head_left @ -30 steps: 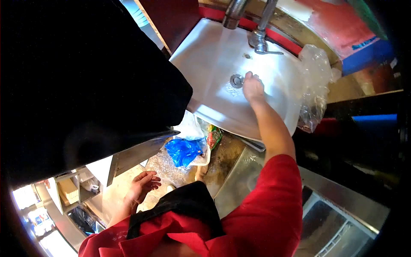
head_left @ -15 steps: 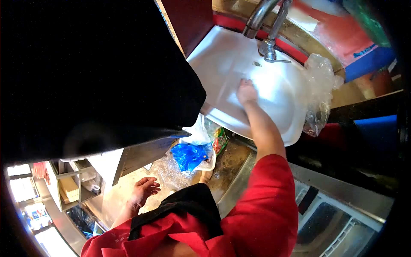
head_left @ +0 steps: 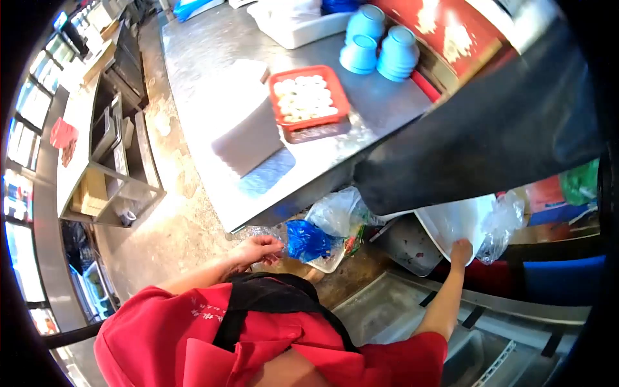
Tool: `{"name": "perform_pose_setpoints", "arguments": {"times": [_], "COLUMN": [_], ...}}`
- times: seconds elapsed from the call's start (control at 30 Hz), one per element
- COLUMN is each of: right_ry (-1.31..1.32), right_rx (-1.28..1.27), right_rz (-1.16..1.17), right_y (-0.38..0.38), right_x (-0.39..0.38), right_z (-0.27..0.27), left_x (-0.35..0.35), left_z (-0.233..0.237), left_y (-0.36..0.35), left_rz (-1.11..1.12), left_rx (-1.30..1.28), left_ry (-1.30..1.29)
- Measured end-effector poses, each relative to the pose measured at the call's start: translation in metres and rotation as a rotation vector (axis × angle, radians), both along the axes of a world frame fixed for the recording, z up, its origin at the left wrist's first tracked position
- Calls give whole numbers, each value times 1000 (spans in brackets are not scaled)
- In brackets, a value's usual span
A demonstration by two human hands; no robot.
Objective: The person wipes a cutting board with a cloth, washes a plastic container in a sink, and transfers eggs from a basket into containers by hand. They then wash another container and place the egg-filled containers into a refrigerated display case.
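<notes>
My right hand point(head_left: 461, 250) is at the near rim of the white sink point(head_left: 445, 222); its fingers look curled, and whether they hold anything is too small to tell. My left hand point(head_left: 261, 249) hangs in front of my black apron point(head_left: 277, 297), fingers partly bent and apart, with nothing in it. Just right of it, lower down, a blue plastic bag point(head_left: 307, 240) and a whitish plastic bag point(head_left: 335, 211) lie in a white container near the floor. A clear plastic bag point(head_left: 504, 226) hangs beside the sink.
On the steel table point(head_left: 213, 90) stand a red basket of white round pieces point(head_left: 306, 100), a stack of white sheets or boxes point(head_left: 248, 129), blue cups point(head_left: 393, 55) and a white tray point(head_left: 293, 32). A black sheet point(head_left: 477, 135) partly covers the sink. Shelves point(head_left: 119, 138) stand left.
The view has swung left, bringing the steel table into sight. My right hand has moved from inside the sink to its near rim. My left hand is now nearer the blue bag.
</notes>
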State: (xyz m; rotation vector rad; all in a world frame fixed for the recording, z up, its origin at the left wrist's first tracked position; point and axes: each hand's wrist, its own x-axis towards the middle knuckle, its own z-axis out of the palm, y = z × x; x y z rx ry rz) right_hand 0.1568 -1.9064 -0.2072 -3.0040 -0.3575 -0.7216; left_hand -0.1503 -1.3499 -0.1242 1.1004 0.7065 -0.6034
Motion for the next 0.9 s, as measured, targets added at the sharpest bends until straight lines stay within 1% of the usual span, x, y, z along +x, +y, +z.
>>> {"name": "perform_pose_setpoints", "arguments": {"times": [0.03,0.1,0.13,0.17,0.2,0.27,0.3,0.4,0.47,0.5,0.57,0.67,0.73,0.8,0.87,0.9], "right_ry": [202,440,404,610,845,1010,1062,1027,1002,1007,1036,1126,1221,1368,1514,1564], "right_rx": [535,904,770,1020,1115,1109,1157,1218,1264,1252,1187,1041,946,699,562,498], "right_rz": [-225,-468,-406,-548,-443,-314,-219,-3,68,127,215,333,410,508,573,518], "right_y": [6,66,92,194,229,317,353,441,486,503,538,600,645,688,721,735], "right_x": [-17,-66,-84,-123,-135,-147,-144,-113,-82,-64,-28,21,44,66,85,91], "right_z": [5,59,58,134,143,162,167,199,228,240,262,275,265,246,217,204], "left_x": [-5,-15,-24,-33,-39,-53,-59,-74,-82,-86,-92,-94,-90,-78,-56,-38], "left_z": [2,5,4,0,1,12,13,21,16,12,6,1,11,15,19,26], "left_y": [15,50,69,90,112,151,172,220,246,255,270,282,289,305,319,327], "left_rz": [-16,-39,-37,-15,-61,15,62,230,358,369,537,600,591,586,612,605], "left_rx": [-7,-14,-18,-3,63,29,33,43,50,36,13,0,10,69,110,178], "left_ry": [-14,-63,-90,-99,-82,-153,-169,-169,-161,-150,-160,-124,-95,-77,-74,-72]}}
